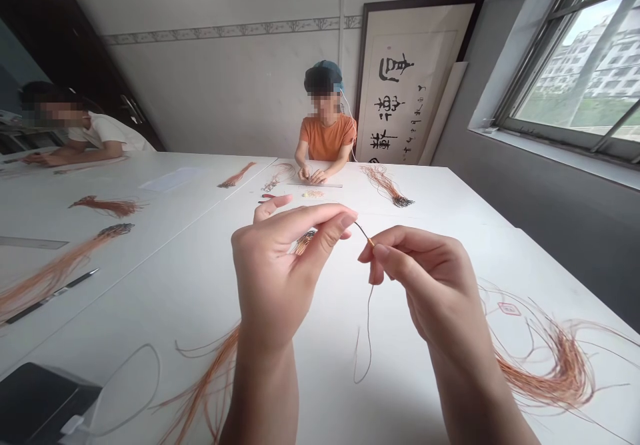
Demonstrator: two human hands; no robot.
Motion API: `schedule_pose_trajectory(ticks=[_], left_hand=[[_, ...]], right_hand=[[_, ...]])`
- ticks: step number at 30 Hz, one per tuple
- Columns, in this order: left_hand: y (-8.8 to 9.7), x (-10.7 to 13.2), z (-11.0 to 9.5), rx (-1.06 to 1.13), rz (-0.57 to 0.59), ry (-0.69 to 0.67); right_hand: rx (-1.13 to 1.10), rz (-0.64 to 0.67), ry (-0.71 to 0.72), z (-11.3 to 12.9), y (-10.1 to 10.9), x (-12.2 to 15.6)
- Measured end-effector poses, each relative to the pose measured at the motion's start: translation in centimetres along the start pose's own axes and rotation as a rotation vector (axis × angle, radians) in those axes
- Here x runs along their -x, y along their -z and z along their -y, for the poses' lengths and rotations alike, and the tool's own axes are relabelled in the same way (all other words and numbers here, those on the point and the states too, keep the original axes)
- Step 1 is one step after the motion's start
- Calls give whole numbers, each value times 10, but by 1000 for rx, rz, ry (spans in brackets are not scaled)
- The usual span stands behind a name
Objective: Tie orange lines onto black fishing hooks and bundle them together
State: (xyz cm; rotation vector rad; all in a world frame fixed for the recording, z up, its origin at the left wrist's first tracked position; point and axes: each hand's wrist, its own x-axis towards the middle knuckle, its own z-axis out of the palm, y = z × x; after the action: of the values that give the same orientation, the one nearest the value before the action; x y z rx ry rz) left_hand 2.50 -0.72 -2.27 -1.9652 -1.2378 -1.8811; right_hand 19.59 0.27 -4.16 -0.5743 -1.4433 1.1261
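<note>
Between my two hands, above the white table (320, 392), runs a thin wire (369, 338) with a dark upper end and a small yellow sleeve on it. The thumb and forefinger of my left hand (290, 252) pinch the dark end. My right hand (425, 265) grips the wire at the yellow sleeve, and the loose copper-coloured tail hangs below in a loop. Behind my left hand a bundle of dark-tipped wires (303, 241) partly shows. Copper wires (210, 372) lie by my left forearm, and a curled copper wire bundle (565, 372) lies right of my right forearm.
Further wire bundles (387, 186) lie across the table, with a pen (53, 296) and a ruler (33, 242) at left. A black box (45, 405) with a white cable sits front left. A person in orange (327, 138) works opposite; another person (110, 135) leans in at left.
</note>
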Motion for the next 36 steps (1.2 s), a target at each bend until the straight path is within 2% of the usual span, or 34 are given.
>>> schedule_pose_trajectory(ticks=[7, 36], left_hand=[[2, 1, -3, -10, -13, -84], [3, 0, -9, -25, -10, -112]], right_hand=[[-4, 12, 10, 2, 1, 0], [104, -38, 32, 7, -3, 4]])
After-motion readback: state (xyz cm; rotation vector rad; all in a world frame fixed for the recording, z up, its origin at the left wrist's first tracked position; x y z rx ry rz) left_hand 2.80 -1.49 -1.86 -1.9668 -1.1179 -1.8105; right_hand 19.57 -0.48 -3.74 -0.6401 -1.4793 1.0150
